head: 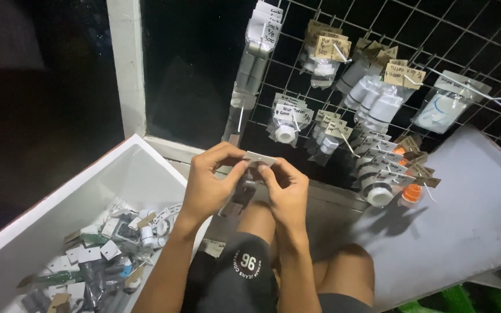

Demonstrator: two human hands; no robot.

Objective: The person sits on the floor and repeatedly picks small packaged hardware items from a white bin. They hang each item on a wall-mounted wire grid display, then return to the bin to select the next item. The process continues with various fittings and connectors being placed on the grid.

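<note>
Both hands, left hand [207, 179] and right hand [285, 185], pinch a small bagged fitting [250, 174] by its white card, in front of the wire rack [482, 35]; many bags hang already; the white box [129, 168] holds plenty unhung.

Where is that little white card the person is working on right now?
The white card sits mid-frame in the head view, pinched between the left hand and right hand, above the knees and just in front of the wire rack of bagged fittings.
</note>
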